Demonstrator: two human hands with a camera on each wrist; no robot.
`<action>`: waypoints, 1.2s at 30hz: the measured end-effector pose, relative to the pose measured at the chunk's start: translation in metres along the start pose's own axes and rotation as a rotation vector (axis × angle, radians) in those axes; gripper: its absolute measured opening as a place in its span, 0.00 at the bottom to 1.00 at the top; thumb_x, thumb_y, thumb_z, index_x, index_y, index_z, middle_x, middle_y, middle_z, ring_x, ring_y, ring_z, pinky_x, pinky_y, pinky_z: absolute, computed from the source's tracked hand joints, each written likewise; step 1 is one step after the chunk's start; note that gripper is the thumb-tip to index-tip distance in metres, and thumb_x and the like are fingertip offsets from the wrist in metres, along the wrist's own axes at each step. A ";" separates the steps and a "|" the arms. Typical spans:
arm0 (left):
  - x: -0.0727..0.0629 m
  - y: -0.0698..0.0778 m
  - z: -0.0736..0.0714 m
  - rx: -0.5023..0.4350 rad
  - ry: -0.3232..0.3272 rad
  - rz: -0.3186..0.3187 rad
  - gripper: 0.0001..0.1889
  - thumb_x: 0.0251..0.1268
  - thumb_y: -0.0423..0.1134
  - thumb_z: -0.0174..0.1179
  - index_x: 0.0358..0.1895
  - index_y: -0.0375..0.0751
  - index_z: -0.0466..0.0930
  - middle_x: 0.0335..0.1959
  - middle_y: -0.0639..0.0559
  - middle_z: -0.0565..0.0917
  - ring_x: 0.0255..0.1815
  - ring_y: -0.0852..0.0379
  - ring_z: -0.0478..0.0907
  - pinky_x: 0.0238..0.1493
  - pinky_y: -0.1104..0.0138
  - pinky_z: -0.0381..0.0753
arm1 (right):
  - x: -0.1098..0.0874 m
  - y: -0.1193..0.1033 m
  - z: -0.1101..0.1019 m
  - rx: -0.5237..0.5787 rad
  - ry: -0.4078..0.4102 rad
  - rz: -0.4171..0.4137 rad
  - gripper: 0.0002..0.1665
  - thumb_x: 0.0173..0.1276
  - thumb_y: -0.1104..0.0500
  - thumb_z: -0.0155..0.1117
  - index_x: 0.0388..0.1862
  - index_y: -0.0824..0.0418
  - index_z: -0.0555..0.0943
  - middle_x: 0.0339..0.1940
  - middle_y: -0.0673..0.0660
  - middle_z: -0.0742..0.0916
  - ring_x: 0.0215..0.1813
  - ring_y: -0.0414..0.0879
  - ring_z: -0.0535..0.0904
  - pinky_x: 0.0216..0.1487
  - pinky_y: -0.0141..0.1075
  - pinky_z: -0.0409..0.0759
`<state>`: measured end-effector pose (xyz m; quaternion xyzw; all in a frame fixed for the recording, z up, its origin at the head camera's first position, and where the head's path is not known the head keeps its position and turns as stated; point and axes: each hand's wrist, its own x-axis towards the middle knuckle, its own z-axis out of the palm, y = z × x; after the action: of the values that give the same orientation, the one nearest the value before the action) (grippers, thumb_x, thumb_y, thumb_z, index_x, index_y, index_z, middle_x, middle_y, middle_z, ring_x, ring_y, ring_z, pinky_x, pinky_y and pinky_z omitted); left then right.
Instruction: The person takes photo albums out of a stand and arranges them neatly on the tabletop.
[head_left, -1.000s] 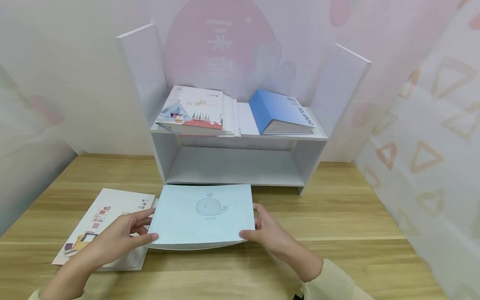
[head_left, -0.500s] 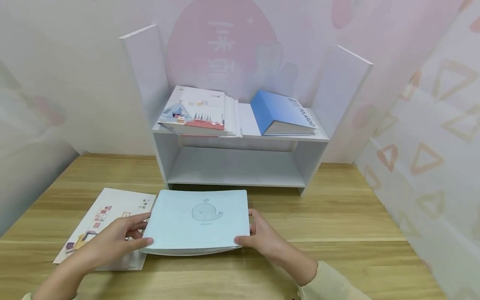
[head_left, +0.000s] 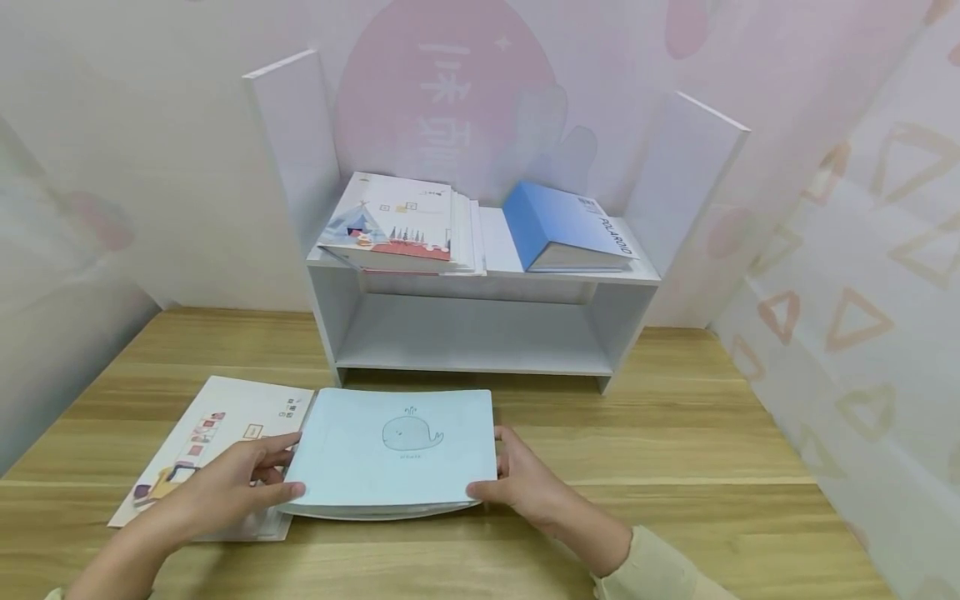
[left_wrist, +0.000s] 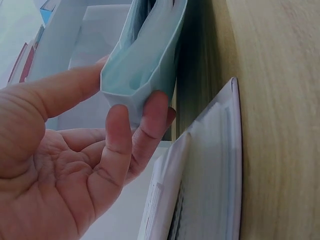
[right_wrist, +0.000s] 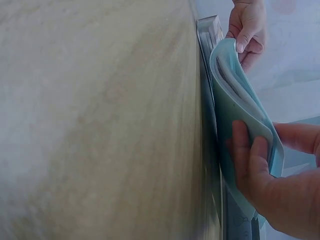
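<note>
Left hand (head_left: 236, 481) pinching left edge of pale-blue whale folder (head_left: 375, 462), right hand (head_left: 528, 482) pinching its right edge; both holding it just above table (head_left: 712, 433), before white shelf (head_left: 472, 332). White illustrated book (head_left: 206, 450) lying toward table's left edge. Shelf standing toward back edge, carrying blue binder (head_left: 566, 223).

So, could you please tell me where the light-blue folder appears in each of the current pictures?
Head: the light-blue folder is in the lower part, left of centre.
Left wrist: at the top, around the middle, seen from one end.
Right wrist: right of centre, seen edge-on.
Shared landmark: the person's left hand, gripping one end of it in all three.
</note>
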<state>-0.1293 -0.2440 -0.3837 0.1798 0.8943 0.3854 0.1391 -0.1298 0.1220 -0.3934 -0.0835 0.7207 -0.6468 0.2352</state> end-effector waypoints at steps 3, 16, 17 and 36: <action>0.000 0.000 0.000 -0.025 -0.006 -0.007 0.40 0.66 0.39 0.65 0.67 0.10 0.56 0.49 0.36 0.84 0.34 0.73 0.73 0.30 0.73 0.75 | 0.000 0.002 -0.001 0.001 -0.007 0.010 0.41 0.62 0.75 0.65 0.70 0.71 0.56 0.38 0.66 0.88 0.37 0.43 0.82 0.42 0.32 0.78; -0.004 -0.005 -0.002 0.058 0.017 -0.089 0.42 0.61 0.43 0.69 0.68 0.15 0.61 0.52 0.36 0.83 0.34 0.72 0.73 0.32 0.73 0.75 | 0.004 0.006 0.000 0.047 -0.057 0.052 0.43 0.62 0.77 0.63 0.72 0.70 0.54 0.45 0.66 0.87 0.39 0.45 0.83 0.40 0.33 0.80; -0.004 -0.005 -0.003 0.061 0.020 -0.090 0.41 0.61 0.42 0.69 0.68 0.15 0.61 0.52 0.36 0.83 0.34 0.72 0.73 0.32 0.74 0.75 | 0.004 0.006 -0.001 0.042 -0.063 0.055 0.44 0.62 0.76 0.63 0.74 0.71 0.53 0.46 0.66 0.87 0.40 0.45 0.84 0.41 0.33 0.81; 0.005 0.003 -0.002 0.090 -0.030 -0.160 0.40 0.63 0.44 0.68 0.67 0.16 0.62 0.57 0.23 0.78 0.51 0.48 0.79 0.39 0.69 0.78 | -0.006 0.000 -0.024 -0.107 -0.172 0.062 0.48 0.68 0.69 0.62 0.78 0.76 0.46 0.42 0.64 0.88 0.41 0.54 0.88 0.57 0.38 0.82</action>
<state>-0.1338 -0.2412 -0.3801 0.1196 0.9199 0.3299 0.1748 -0.1350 0.1462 -0.3908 -0.1288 0.7334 -0.5902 0.3116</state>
